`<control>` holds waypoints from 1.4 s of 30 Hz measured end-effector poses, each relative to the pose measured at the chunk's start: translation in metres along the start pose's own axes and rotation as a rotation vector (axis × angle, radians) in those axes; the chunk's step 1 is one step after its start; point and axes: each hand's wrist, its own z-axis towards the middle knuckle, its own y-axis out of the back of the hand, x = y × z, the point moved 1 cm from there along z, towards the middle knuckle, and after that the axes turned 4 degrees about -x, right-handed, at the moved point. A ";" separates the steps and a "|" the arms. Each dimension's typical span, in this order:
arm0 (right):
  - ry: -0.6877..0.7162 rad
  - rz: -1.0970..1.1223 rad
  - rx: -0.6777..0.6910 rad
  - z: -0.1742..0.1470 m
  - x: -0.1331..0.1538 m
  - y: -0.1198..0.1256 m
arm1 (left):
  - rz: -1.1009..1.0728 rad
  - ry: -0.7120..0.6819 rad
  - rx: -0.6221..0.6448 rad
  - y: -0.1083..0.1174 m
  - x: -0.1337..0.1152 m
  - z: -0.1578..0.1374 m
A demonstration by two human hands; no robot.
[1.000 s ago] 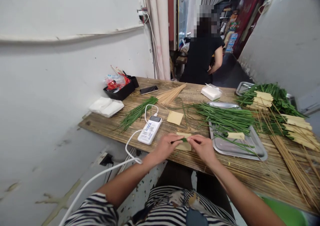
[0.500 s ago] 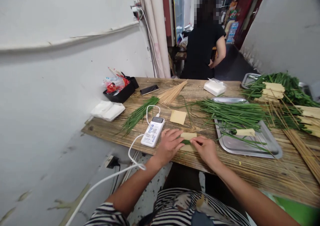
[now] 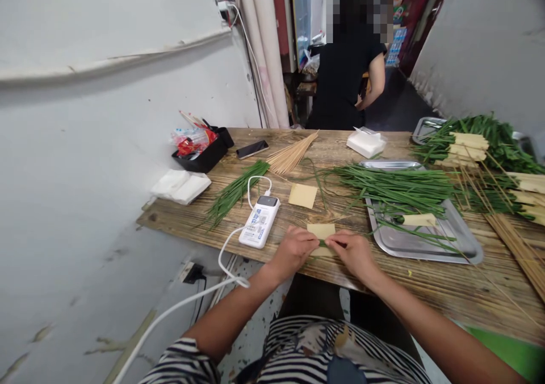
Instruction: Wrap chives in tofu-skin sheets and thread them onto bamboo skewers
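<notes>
Close to the table's front edge lies a square tofu sheet (image 3: 321,231), with a short green bundle of chives (image 3: 322,243) across it. My left hand (image 3: 296,249) is closed on the left end of the bundle. On its right end my right hand (image 3: 352,252) pinches with thumb and fingers, the hands only a small gap apart. Fingers hide both ends of the bundle. Behind them a second tofu sheet (image 3: 302,195) lies flat. A metal tray (image 3: 409,248) to the right bears long chives (image 3: 395,188) and one rolled tofu piece (image 3: 419,219).
A white power bank (image 3: 259,222) with a cable stands left of my hands. Further back are bamboo skewers (image 3: 293,152), a phone (image 3: 252,149), a black box (image 3: 204,158) and tissues (image 3: 366,143). Skewered rolls (image 3: 466,146) lie far right. A person (image 3: 347,83) sits beyond the table.
My left hand's fingers have gone from spread over the chives to closed on their left end. The right hand keeps its pinch. The view has shifted slightly.
</notes>
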 end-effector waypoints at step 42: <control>0.343 -0.053 0.493 0.037 -0.007 0.027 | 0.506 -0.590 -0.085 -0.015 -0.002 0.005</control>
